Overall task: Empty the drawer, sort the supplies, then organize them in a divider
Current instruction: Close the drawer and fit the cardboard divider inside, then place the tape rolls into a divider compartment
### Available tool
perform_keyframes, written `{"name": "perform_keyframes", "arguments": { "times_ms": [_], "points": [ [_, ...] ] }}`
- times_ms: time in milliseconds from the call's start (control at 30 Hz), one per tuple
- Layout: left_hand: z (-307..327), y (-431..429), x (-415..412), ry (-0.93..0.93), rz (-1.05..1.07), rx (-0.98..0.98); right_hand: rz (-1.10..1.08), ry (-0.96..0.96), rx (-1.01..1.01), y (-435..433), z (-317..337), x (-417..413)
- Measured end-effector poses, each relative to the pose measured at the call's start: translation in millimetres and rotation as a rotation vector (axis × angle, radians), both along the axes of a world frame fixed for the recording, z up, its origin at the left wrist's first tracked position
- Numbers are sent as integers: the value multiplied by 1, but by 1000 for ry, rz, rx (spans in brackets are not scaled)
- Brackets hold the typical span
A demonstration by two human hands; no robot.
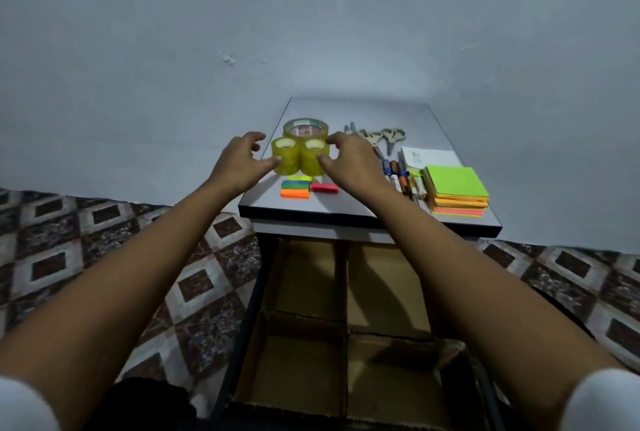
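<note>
A small cabinet's grey top (349, 108) is carrying all the supplies. Below it the drawer (257, 292) is standing pulled out toward the person. A cardboard divider (346, 295) is sitting inside the drawer, and every compartment in view is showing only bare cardboard.

So the emptying and sorting are looking finished, with like things lying together, while the filling of the divider is not yet begun.

On the right of the top, a stack of neon sticky notes (457, 185) is lying in front of a white pad (433, 154). A large tape roll (305, 128) is standing at the back left, touching two smaller ones in front of it. Two pairs of scissors (381, 137) are lying near the back, and a row of markers (394, 174) just left of the notes. Little sticky flags (295, 189) are lying at the front edge.

The left hand (242, 162) is reaching in half spread, its thumb touching the left small tape roll (284, 158) and its curled fingers holding nothing. The right hand (349, 160) is pinching the right small tape roll (311, 162) between thumb and fingers. The tape is probably going into the divider first.
</note>
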State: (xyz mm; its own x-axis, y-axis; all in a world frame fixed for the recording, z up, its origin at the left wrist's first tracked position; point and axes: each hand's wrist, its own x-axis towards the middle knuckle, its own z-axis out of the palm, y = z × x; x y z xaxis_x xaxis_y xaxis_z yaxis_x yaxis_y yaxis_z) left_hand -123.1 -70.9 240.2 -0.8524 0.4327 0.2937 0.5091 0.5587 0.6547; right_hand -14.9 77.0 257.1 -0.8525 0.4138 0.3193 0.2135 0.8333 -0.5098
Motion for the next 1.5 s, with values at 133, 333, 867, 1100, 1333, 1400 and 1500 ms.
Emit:
{"name": "perform_keyframes", "arguments": {
  "times_ms": [133, 333, 867, 1100, 1333, 1400, 1500],
  "points": [
    [-4, 17, -24, -64, -23, -41, -1, -55, -15, 9, -6, -33],
    [-10, 32, -45, -103, -85, -137, 14, -139, 37, 23, -23, -64],
    [-7, 6, 6, 83, -51, 138, 61, 160, -42, 9, -19, 9],
    [-40, -29, 79, -137, -219, -40, 16, 90, -134, -4, -59, 90],
    [-97, -10, 104, -287, -364, -395, -52, 35, -190, -11, -127, 136],
    [-114, 3, 99, -290, -358, -421, -83, 14, -198, -11, -142, 140],
    [-138, 23, 85, -334, -356, -426, -131, -10, -207, -11, -155, 142]
  ]
}}
